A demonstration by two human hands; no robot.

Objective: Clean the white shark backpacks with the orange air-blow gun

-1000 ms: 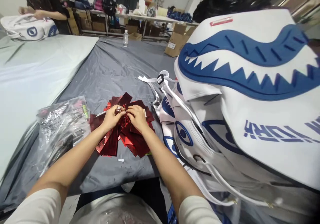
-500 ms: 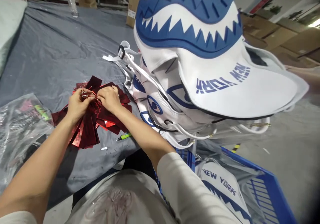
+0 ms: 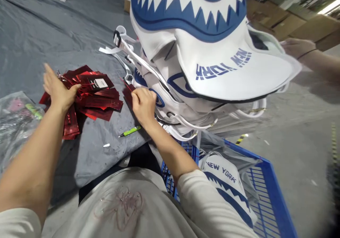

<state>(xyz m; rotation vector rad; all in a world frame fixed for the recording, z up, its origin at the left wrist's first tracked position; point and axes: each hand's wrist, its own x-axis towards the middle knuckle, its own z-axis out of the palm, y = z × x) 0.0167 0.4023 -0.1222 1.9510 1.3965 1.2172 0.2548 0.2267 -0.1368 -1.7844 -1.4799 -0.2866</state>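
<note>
A work surface covered with grey cloth (image 3: 66, 29) fills the left and far part of the scene, with bare concrete floor (image 3: 297, 142) to the right. At the far left edge, a crumpled clear plastic bag (image 3: 13, 124) lies on the cloth. Just right of it, the left hand (image 3: 57, 89) rests flat and open, fingers spread, on the left part of a fanned heap of shiny red hang tags (image 3: 90, 96); it presses on the tags without closing around any. One tag on top of the heap shows a small white label. Near the person, a green pen (image 3: 130, 131) lies on the cloth between the heap and the right forearm. The right hand (image 3: 143, 105) is right of the heap, curled loosely, its fingertips touching a single red tag (image 3: 128, 93) at the edge of a stack of white bags (image 3: 212, 71); whether it grips the tag cannot be told, as the fingers hide the contact. The top bag of the stack carries a blue shark-mouth print with white teeth and the words NEW YORK, seen upside down. White straps (image 3: 119, 43) with a black buckle trail from the stack's left side onto the cloth. Below the stack, near right, a blue plastic crate (image 3: 268, 181) holds another bagged item with the same lettering. At the far right, another person's hand (image 3: 297, 46) touches the edge of the top bag.
</note>
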